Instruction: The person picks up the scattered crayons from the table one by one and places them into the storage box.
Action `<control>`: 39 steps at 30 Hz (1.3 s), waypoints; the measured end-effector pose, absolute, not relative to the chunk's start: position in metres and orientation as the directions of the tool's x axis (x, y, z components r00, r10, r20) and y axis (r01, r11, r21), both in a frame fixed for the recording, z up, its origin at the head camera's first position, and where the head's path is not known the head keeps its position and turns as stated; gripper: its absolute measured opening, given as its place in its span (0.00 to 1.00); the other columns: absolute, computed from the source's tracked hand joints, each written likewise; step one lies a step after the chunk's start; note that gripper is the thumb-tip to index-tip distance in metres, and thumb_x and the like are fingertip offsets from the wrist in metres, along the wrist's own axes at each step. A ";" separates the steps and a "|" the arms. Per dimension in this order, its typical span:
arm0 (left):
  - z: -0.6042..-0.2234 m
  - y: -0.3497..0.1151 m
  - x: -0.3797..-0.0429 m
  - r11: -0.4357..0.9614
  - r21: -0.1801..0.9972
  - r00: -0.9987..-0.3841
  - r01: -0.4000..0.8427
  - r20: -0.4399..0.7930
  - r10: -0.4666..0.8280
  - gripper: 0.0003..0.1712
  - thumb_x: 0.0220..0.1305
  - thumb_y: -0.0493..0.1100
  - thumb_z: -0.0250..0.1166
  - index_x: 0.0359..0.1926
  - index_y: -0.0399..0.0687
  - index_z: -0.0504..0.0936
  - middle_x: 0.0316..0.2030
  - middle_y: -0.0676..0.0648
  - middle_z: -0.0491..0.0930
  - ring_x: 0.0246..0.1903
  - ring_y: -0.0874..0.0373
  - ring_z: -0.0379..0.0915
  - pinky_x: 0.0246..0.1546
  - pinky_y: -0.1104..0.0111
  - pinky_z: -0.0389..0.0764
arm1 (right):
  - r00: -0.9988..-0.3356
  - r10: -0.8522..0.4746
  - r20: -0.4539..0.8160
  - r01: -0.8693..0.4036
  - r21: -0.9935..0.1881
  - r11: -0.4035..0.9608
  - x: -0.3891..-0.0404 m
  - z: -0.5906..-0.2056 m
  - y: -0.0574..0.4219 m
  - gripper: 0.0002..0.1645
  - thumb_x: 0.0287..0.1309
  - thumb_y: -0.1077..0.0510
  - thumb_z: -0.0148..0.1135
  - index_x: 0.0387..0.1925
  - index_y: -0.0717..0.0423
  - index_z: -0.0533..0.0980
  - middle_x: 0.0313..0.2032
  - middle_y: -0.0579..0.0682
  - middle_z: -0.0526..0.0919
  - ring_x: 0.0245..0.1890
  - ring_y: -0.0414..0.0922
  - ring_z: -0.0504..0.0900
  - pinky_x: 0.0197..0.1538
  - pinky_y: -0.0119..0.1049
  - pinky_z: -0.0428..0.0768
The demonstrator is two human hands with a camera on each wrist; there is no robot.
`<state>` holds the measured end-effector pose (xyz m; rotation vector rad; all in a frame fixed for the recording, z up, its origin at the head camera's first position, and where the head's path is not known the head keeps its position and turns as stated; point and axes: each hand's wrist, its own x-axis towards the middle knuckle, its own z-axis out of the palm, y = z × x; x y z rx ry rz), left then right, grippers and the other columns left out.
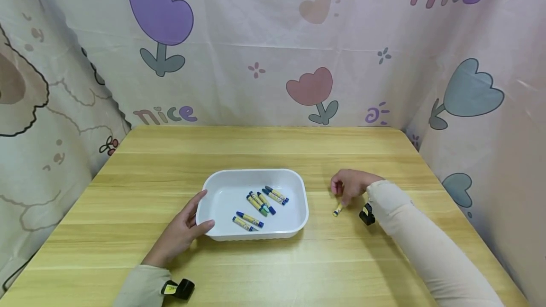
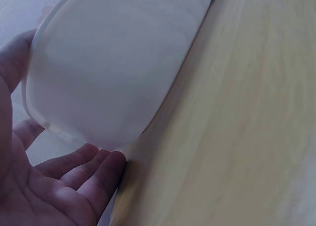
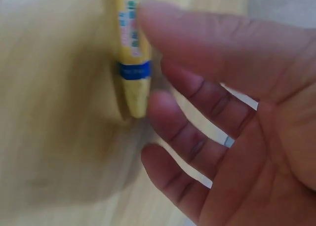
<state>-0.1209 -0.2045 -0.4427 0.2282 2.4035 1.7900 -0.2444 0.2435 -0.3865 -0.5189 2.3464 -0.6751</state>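
My left hand point(image 1: 181, 229) grips the left end of a white plastic tray point(image 1: 215, 198), thumb over the rim and fingers against the outer wall. The left wrist view shows the fingers point(image 2: 106, 179) touching the tray's wall point(image 2: 108, 73). Several crayons point(image 1: 258, 203) in yellow wrappers, most with dark blue or green ends, lie in the tray. Right of it, my right hand point(image 1: 351, 185) pinches a yellow crayon point(image 1: 338, 210) close to the table. In the right wrist view the thumb lies against the crayon's point(image 3: 132, 48) wrapper; the index finger is mostly hidden behind the thumb.
The wood-grain table point(image 1: 273, 269) carries the tray near its middle. A printed curtain point(image 1: 239, 60) with flowers and words hangs behind the table and along both sides. Black wrist cameras point(image 1: 184, 289) sit on both sleeves.
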 end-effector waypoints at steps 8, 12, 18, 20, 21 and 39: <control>-0.442 -0.204 -0.120 0.270 0.962 -0.979 0.031 -0.024 0.201 0.46 0.64 0.40 0.66 0.76 0.51 0.49 0.66 0.28 0.61 0.60 0.37 0.67 0.46 0.75 0.75 | -0.711 -0.525 -0.467 -0.217 -0.565 0.796 -0.245 -0.392 0.241 0.17 0.41 0.73 0.74 0.33 0.61 0.76 0.31 0.51 0.77 0.32 0.43 0.74 0.36 0.32 0.77; -0.441 -0.205 -0.120 0.274 0.961 -0.980 0.036 -0.020 0.199 0.46 0.64 0.40 0.65 0.76 0.50 0.50 0.66 0.28 0.61 0.60 0.37 0.67 0.46 0.75 0.75 | -0.696 -0.518 -0.497 -0.221 -0.539 0.813 -0.246 -0.391 0.239 0.20 0.35 0.74 0.76 0.32 0.59 0.77 0.31 0.50 0.77 0.33 0.43 0.73 0.38 0.31 0.75; -0.441 -0.205 -0.121 0.278 0.960 -0.980 0.036 -0.021 0.198 0.46 0.64 0.40 0.66 0.76 0.52 0.50 0.67 0.29 0.61 0.60 0.37 0.66 0.46 0.77 0.74 | -0.704 -0.534 -0.468 -0.256 -0.535 0.805 -0.245 -0.392 0.239 0.15 0.42 0.73 0.73 0.30 0.59 0.77 0.28 0.48 0.76 0.30 0.41 0.72 0.35 0.30 0.74; -0.441 -0.205 -0.121 0.277 0.960 -0.980 0.036 -0.020 0.198 0.46 0.64 0.40 0.66 0.76 0.51 0.50 0.67 0.28 0.60 0.61 0.37 0.66 0.47 0.77 0.73 | -0.700 -0.527 -0.482 -0.238 -0.539 0.808 -0.244 -0.391 0.240 0.16 0.42 0.73 0.73 0.31 0.58 0.77 0.29 0.48 0.77 0.31 0.42 0.73 0.36 0.31 0.75; -0.441 -0.205 -0.121 0.273 0.961 -0.979 0.036 -0.020 0.201 0.47 0.64 0.40 0.66 0.76 0.51 0.50 0.67 0.28 0.59 0.61 0.36 0.65 0.47 0.77 0.73 | -0.696 -0.519 -0.496 -0.217 -0.543 0.811 -0.243 -0.390 0.240 0.17 0.41 0.73 0.74 0.32 0.59 0.77 0.30 0.49 0.77 0.32 0.42 0.73 0.37 0.32 0.75; -0.442 -0.205 -0.121 0.281 0.959 -0.979 0.041 -0.018 0.204 0.46 0.64 0.40 0.66 0.76 0.50 0.50 0.66 0.28 0.62 0.59 0.37 0.67 0.46 0.76 0.75 | -0.762 -0.522 -0.384 -0.264 -0.552 0.791 -0.244 -0.396 0.251 0.09 0.53 0.69 0.68 0.30 0.58 0.74 0.27 0.48 0.74 0.28 0.42 0.71 0.32 0.32 0.73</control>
